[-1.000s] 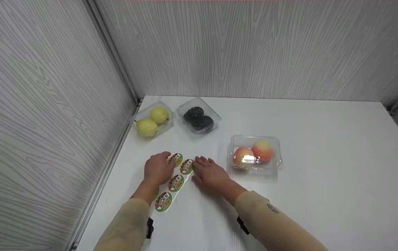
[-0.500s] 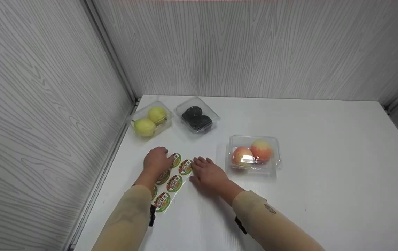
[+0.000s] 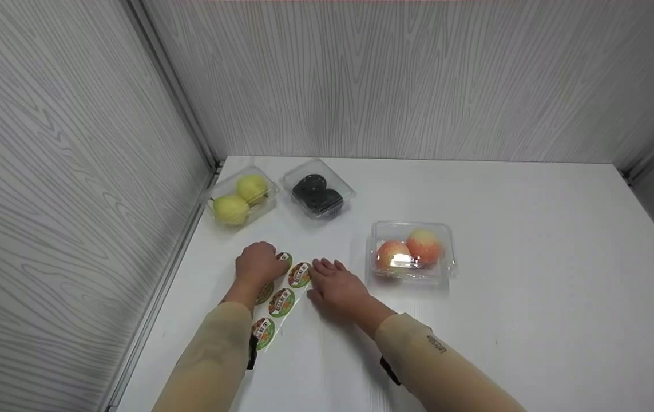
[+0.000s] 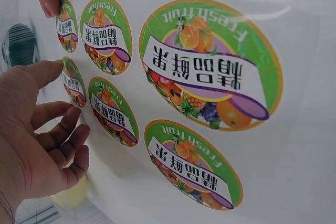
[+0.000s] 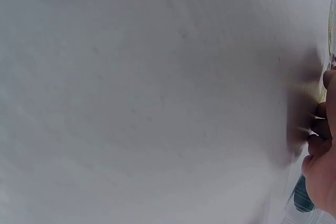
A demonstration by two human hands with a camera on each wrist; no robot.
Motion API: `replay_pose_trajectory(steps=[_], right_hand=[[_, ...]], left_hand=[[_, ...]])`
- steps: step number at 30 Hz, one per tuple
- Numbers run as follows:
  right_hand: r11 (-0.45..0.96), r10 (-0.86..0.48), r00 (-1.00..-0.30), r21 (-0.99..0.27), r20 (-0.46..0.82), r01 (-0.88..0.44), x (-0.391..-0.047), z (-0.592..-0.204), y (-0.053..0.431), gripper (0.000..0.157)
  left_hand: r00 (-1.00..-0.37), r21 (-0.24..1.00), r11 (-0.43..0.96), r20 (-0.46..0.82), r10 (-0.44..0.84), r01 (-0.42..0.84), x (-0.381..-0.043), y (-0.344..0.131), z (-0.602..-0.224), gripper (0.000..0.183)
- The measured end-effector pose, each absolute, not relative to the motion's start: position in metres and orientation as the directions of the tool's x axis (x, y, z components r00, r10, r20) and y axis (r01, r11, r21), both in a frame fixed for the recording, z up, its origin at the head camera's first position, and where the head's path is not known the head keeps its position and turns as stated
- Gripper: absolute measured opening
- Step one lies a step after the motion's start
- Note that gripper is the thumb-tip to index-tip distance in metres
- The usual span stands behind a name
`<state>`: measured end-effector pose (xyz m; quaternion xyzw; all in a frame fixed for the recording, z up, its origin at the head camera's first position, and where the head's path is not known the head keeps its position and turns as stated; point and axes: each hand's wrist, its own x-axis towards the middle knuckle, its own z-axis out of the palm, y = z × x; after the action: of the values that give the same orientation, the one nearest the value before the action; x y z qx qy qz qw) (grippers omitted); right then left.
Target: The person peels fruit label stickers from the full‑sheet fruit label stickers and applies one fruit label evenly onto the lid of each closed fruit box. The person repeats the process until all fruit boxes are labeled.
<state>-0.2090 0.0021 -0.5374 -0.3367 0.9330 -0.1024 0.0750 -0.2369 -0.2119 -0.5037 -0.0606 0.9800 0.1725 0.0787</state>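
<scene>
A sheet of round "Fresh fruit" stickers [image 3: 281, 302] lies on the white table between the hands. My left hand [image 3: 258, 264] bends over its far left corner. In the left wrist view, the left thumb [image 4: 50, 72] is on the edge of an end sticker [image 4: 73, 82], with the curled fingers [image 4: 63, 129] bunched just past the sheet's end, pinching there. Opposite, my right hand [image 3: 338, 289] lies palm down with fingers extended, fingertips at the sheet's right edge by the top right sticker [image 3: 299, 275]. The right wrist view shows mostly table surface, with that hand [image 5: 323, 145] at its right edge.
Behind the hands stand clear clamshell boxes: one with two yellow-green pears [image 3: 232, 209], another with dark fruit [image 3: 324, 200]. A third box, right of my right hand, holds two red-yellow apples [image 3: 424, 247]. Grey wood-grain panels [image 3: 407, 86] wall the table's back and sides.
My left hand has shifted slightly away from me and bent more at the sheet's far corner. The right hand keeps its place on the sheet's edge. The head view has turned slightly.
</scene>
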Motion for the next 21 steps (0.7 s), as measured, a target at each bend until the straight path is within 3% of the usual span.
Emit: replay_pose_trajectory(steps=[6, 21], right_hand=[[0.749, -0.649, -0.757, -0.244, -0.082, -0.616, -0.2065, -0.5385, 0.0025, 0.059], [0.748, -0.644, -0.759, -0.291, -0.097, -0.597, -0.2040, -0.5377, 0.0033, 0.057]], left_hand=[[-0.978, 0.325, 0.931, -0.175, -0.115, -0.167, -0.2347, -0.2108, -0.5051, 0.032], [-0.964, 0.285, 0.941, -0.239, -0.114, -0.182, -0.2360, -0.2071, -0.5075, 0.040]])
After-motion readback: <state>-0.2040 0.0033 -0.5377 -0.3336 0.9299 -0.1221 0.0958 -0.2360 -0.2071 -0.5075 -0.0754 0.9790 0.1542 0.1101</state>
